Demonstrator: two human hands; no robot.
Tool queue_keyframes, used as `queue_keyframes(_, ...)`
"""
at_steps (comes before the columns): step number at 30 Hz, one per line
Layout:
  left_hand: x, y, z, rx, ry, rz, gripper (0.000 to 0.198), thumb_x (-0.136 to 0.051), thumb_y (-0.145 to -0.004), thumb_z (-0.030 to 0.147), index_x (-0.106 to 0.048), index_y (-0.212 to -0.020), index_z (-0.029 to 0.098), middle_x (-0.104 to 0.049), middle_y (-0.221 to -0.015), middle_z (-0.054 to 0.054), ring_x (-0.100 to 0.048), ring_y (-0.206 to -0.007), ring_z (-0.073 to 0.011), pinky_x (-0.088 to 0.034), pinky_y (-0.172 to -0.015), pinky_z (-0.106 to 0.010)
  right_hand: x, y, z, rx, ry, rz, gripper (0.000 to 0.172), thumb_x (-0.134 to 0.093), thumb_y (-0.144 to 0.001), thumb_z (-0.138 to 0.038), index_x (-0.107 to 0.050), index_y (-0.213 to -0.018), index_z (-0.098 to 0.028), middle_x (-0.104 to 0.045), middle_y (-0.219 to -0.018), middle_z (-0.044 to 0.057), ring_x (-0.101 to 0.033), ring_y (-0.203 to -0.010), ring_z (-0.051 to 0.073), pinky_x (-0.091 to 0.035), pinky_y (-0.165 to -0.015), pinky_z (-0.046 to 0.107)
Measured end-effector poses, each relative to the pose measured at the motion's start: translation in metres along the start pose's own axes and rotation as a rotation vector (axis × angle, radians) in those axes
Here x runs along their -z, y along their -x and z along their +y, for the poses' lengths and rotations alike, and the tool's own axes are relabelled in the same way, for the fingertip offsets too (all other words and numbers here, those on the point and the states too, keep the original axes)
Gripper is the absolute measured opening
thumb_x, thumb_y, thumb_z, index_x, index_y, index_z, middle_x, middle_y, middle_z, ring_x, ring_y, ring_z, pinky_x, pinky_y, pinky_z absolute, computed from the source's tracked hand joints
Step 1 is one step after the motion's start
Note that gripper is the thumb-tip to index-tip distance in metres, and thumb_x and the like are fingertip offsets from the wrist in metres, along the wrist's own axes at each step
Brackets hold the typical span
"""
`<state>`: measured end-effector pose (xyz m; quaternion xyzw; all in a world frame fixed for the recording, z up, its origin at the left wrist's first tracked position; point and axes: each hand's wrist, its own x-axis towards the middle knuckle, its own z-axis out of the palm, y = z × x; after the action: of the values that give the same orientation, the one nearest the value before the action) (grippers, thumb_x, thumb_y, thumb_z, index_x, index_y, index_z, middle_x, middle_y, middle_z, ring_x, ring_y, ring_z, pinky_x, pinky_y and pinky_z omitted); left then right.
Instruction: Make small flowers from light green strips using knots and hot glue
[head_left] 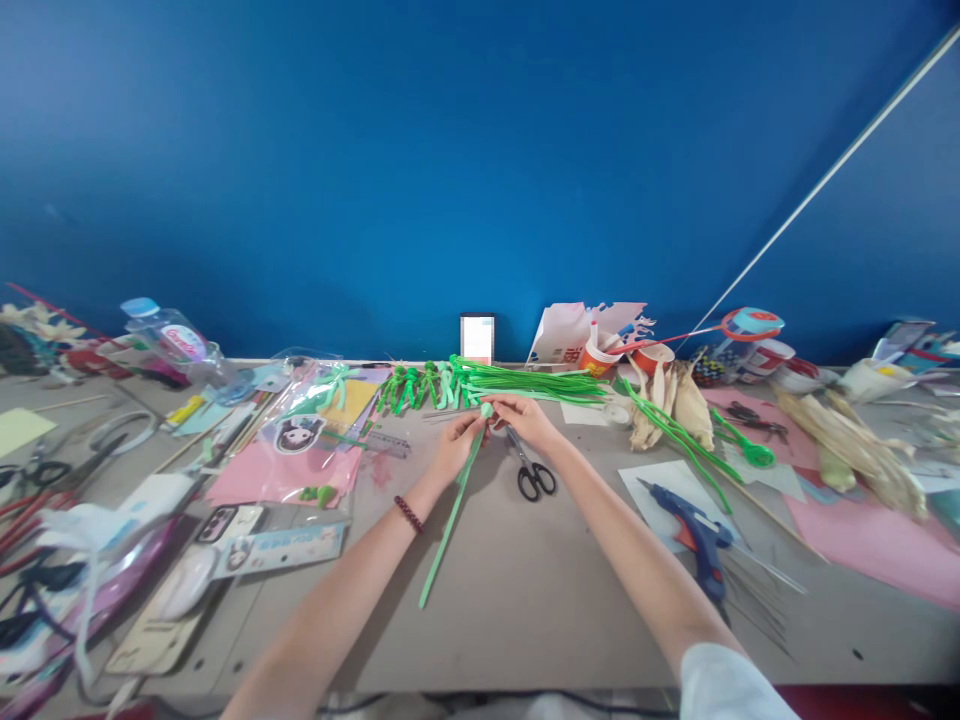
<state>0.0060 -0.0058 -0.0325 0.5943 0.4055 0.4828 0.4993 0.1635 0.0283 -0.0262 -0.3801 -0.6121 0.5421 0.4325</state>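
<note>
My left hand (459,445) and my right hand (517,415) meet near the middle of the table. Between their fingertips is the coiled, pale green end of a pipe cleaner (448,535), whose long straight tail slants down toward the table's front edge. Both hands are closed in a pinch on it. Just below my right hand lie black-handled scissors (534,480), their blades partly under the hand. Beyond my hands a bundle of green pipe cleaners (532,382) stretches to the right, with several twisted green pieces (411,388) at its left.
A blue glue gun (697,540) rests on white paper at the right. Green stems (679,440), beige gloves (862,450) and red cups (600,355) stand or lie behind it. Pink paper (285,470), a clear bottle (169,335) and a power strip (161,630) crowd the left. A phone (478,338) leans on the wall.
</note>
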Motion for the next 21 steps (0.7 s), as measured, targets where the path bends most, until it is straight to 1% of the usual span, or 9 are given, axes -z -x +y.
queue_keyframes(2,0.000,0.000,0.000,0.013,0.057,-0.025,0.030,-0.053,-0.081,0.043,-0.058,-0.062,0.021,-0.058,-0.062,0.000,-0.055,-0.061,-0.0155,-0.046,-0.065,-0.030,0.001,0.001,-0.002,-0.026,-0.077,-0.007,0.031,-0.063,-0.075,-0.038,-0.068,-0.098,-0.017,-0.065,-0.071,0.000,-0.061,-0.065,0.012,-0.051,-0.067,0.027)
queue_keyframes(4,0.000,0.000,-0.001,0.069,0.128,-0.048,0.029,-0.055,-0.080,0.045,-0.061,-0.066,0.021,-0.062,-0.066,-0.001,-0.057,-0.064,-0.0162,-0.047,-0.068,-0.031,0.001,0.002,-0.005,-0.051,-0.159,-0.034,0.030,-0.067,-0.073,-0.037,-0.068,-0.095,-0.017,-0.065,-0.070,0.000,-0.061,-0.063,0.012,-0.051,-0.067,0.028)
queue_keyframes(8,0.000,0.000,-0.007,0.206,0.342,-0.099,0.028,-0.060,-0.075,0.047,-0.062,-0.073,0.019,-0.065,-0.072,-0.002,-0.060,-0.062,-0.0152,-0.048,-0.067,-0.029,0.000,0.004,-0.011,-0.077,-0.273,-0.082,0.029,-0.073,-0.067,-0.036,-0.064,-0.087,-0.016,-0.064,-0.066,0.000,-0.060,-0.054,0.013,-0.051,-0.060,0.032)
queue_keyframes(11,0.001,-0.002,-0.012,0.250,0.417,-0.115,0.030,-0.066,-0.072,0.047,-0.063,-0.076,0.017,-0.066,-0.071,-0.003,-0.060,-0.061,-0.0146,-0.047,-0.063,-0.027,-0.001,0.005,-0.015,-0.071,-0.249,-0.027,0.027,-0.074,-0.065,-0.036,-0.062,-0.079,-0.017,-0.063,-0.064,-0.001,-0.058,-0.052,0.012,-0.050,-0.058,0.031)
queue_keyframes(13,0.002,-0.004,-0.012,0.243,0.389,-0.126,0.032,-0.066,-0.072,0.047,-0.064,-0.078,0.015,-0.067,-0.072,-0.005,-0.060,-0.063,-0.0155,-0.047,-0.062,-0.028,-0.001,0.005,-0.016,-0.048,-0.178,0.005,0.024,-0.073,-0.065,-0.035,-0.061,-0.077,-0.017,-0.063,-0.064,-0.001,-0.058,-0.054,0.012,-0.050,-0.060,0.030)
queue_keyframes(15,0.004,-0.006,-0.009,0.174,0.297,-0.092,0.031,-0.065,-0.074,0.045,-0.065,-0.080,0.015,-0.067,-0.075,-0.006,-0.061,-0.067,-0.0163,-0.047,-0.065,-0.029,-0.001,0.005,-0.018,0.014,-0.069,0.041,0.020,-0.069,-0.068,-0.033,-0.062,-0.077,-0.017,-0.062,-0.064,-0.001,-0.059,-0.057,0.013,-0.050,-0.061,0.030)
queue_keyframes(18,0.006,-0.009,0.003,-0.030,0.117,0.094,0.025,-0.067,-0.074,0.037,-0.065,-0.088,0.017,-0.067,-0.086,-0.006,-0.061,-0.076,-0.0166,-0.049,-0.070,-0.029,-0.003,0.006,-0.023,0.165,0.146,0.169,0.011,-0.063,-0.071,-0.027,-0.062,-0.076,-0.018,-0.064,-0.072,0.001,-0.060,-0.065,0.015,-0.050,-0.065,0.029)
queue_keyframes(19,0.006,-0.009,0.009,-0.100,0.057,0.135,0.025,-0.068,-0.074,0.036,-0.065,-0.089,0.017,-0.067,-0.087,-0.006,-0.061,-0.078,-0.0169,-0.049,-0.070,-0.029,-0.004,0.007,-0.024,0.215,0.210,0.216,0.009,-0.061,-0.072,-0.026,-0.062,-0.076,-0.018,-0.064,-0.074,0.002,-0.060,-0.068,0.015,-0.049,-0.066,0.028)
queue_keyframes(21,0.007,-0.007,0.020,-0.233,-0.112,0.164,0.019,-0.065,-0.077,0.033,-0.065,-0.089,0.018,-0.067,-0.087,-0.006,-0.061,-0.077,-0.0158,-0.050,-0.069,-0.029,-0.007,0.009,-0.028,0.297,0.300,0.271,0.007,-0.058,-0.073,-0.023,-0.062,-0.075,-0.019,-0.064,-0.076,0.003,-0.060,-0.068,0.015,-0.049,-0.065,0.027)
